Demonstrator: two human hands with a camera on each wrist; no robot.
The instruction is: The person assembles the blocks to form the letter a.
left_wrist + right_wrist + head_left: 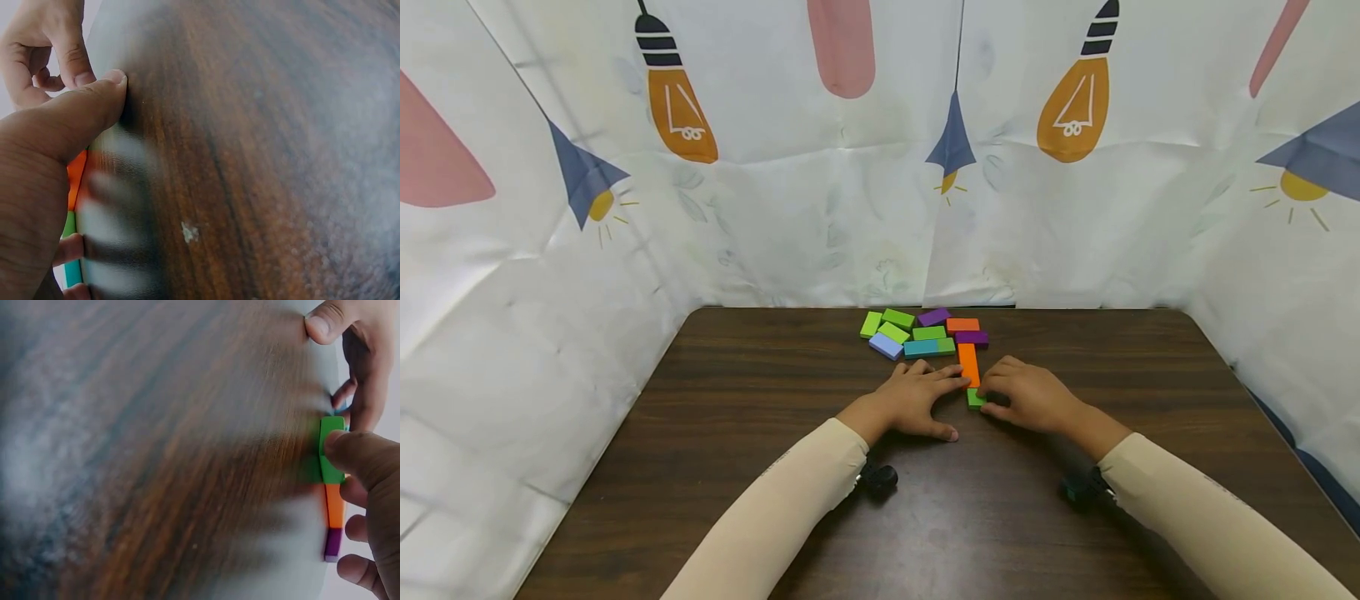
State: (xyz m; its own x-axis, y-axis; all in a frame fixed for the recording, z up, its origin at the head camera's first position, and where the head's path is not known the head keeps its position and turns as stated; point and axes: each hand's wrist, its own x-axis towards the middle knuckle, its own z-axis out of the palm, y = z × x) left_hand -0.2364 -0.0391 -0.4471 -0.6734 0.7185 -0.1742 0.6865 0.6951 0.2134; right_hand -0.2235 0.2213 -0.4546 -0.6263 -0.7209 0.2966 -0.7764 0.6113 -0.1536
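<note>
A green block (975,399) lies at the near end of an orange block (968,364). My right hand (1030,396) pinches the green block, the thumb on its near side, seen closely in the right wrist view. My left hand (917,400) lies to the left with fingers spread, its index fingertip touching or very close to the orange block. Its thumb (94,109) rests near the table surface, apart from the blocks. Beyond the orange block lies a purple block (972,338). In the left wrist view the green block is hidden behind the left thumb.
Several more blocks lie toward the table's far edge: lime ones (898,318), a pale blue one (886,346), a teal one (921,349), another purple one (934,317) and a red-orange one (962,324). The dark wooden table (715,400) meets a printed curtain (820,208) behind.
</note>
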